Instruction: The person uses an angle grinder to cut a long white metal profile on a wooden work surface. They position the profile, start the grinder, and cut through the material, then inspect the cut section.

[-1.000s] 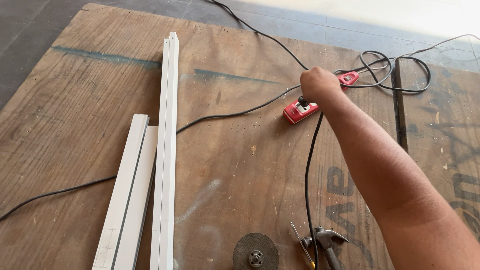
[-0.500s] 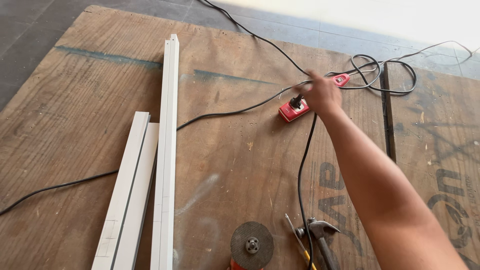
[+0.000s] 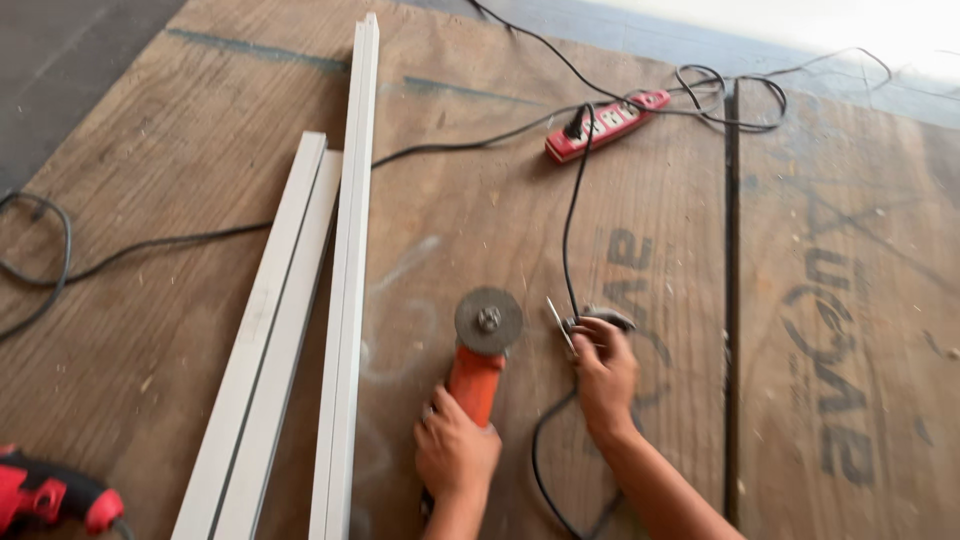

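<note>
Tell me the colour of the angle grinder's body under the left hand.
Orange, on the angle grinder gripped by the left hand; head view shows it.

**Materials and finishes around the two hands**

Under the left hand [image 3: 455, 455] the angle grinder [image 3: 478, 375] has a smooth orange plastic body; beyond the fingers its disc [image 3: 488, 320] looks grey, matt and grainy. At the right hand's [image 3: 603, 372] fingertips lies a hammer [image 3: 600, 320] with a dull grey metal head. The plywood sheet [image 3: 200, 150] below is rough, matt brown wood. Left of the hands, the white trim strips [image 3: 345, 250] look smooth, of plastic. The black cable [image 3: 567, 230] looks rubbery.
</note>
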